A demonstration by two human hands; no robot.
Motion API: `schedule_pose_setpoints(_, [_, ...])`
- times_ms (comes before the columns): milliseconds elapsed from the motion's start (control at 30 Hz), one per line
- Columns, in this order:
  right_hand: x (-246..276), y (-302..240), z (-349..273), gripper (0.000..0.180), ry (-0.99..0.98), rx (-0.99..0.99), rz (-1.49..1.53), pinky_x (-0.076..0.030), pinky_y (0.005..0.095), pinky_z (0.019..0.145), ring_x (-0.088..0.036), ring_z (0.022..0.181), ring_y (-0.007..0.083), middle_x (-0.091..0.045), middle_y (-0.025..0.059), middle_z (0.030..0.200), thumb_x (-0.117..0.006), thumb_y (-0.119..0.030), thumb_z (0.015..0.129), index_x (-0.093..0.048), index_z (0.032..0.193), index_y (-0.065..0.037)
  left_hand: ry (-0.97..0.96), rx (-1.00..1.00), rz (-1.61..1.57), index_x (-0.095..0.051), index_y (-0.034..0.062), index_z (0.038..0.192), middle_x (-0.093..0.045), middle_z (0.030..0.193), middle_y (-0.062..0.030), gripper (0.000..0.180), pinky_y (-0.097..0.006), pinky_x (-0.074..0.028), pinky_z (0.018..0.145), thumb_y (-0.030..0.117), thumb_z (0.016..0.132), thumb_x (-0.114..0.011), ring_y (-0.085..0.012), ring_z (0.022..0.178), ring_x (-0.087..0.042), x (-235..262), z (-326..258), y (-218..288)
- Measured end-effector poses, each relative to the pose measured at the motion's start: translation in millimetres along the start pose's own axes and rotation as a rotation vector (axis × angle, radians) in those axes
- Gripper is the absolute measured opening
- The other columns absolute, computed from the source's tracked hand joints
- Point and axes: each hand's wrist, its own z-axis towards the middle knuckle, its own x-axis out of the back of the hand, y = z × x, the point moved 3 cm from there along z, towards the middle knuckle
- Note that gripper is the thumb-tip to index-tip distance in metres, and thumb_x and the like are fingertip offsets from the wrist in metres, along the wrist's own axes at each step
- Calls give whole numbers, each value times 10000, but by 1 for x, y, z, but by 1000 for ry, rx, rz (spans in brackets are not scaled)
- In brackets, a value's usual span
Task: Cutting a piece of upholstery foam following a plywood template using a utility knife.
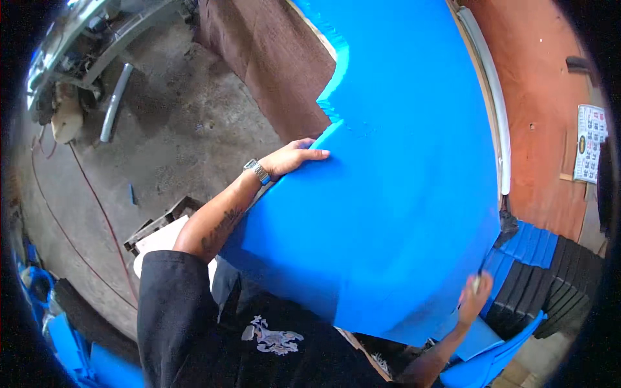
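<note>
A large blue foam sheet (401,168) with a stepped cut on its left edge fills the middle of the view. My left hand (292,157), with a metal wristwatch on the wrist, lies with fingers over the sheet's left edge just below the notch. My right hand (473,299) grips the sheet's lower right edge from behind; its fingers are partly hidden by the foam. The sheet covers most of a brown upholstered piece (272,58) behind it.
Concrete floor (181,129) with a red cable and a grey pipe (115,103) lies to the left. A stack of black and blue foam strips (550,271) sits at the right. An orange wall (543,116) carries a calendar. Blue foam scraps (71,343) lie at lower left.
</note>
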Motion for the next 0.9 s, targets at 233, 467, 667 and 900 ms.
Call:
schedule_pose_setpoints(233, [-173,-272,68,298,-621,1048,-383,-468,342,601,-604,679,295,-610,161,804,-613,-97,765,-574,1058,-55,125,-30,88,-403,-31,1221,-550,1101,-177,706,-341,-459,831,447,757,-634,-234,963,-565,12,2,-9])
schedule_pose_setpoints(467, [-259,-338,82,157,-760,1158,-756,-471,404,650,-595,716,330,-614,169,763,-567,-148,758,-643,861,-57,102,-65,128,-423,-30,1203,-563,1075,-167,708,-331,-459,821,465,747,-644,-216,952,-562,15,15,-8])
schedule_pose_setpoints(667, [-293,-348,85,168,-761,1175,-898,-483,406,703,-606,765,327,-623,176,803,-546,-138,752,-662,836,-49,106,-92,114,-426,-27,1194,-567,1060,-162,693,-331,-468,804,457,750,-646,-214,921,-572,23,13,-15])
schedule_pose_setpoints(900, [-323,-348,75,158,-804,1188,-1073,-489,387,712,-608,776,313,-630,166,809,-554,-123,729,-656,817,-41,121,-95,160,-416,-26,1203,-567,1061,-168,676,-328,-469,804,437,763,-637,-214,926,-573,25,10,-15])
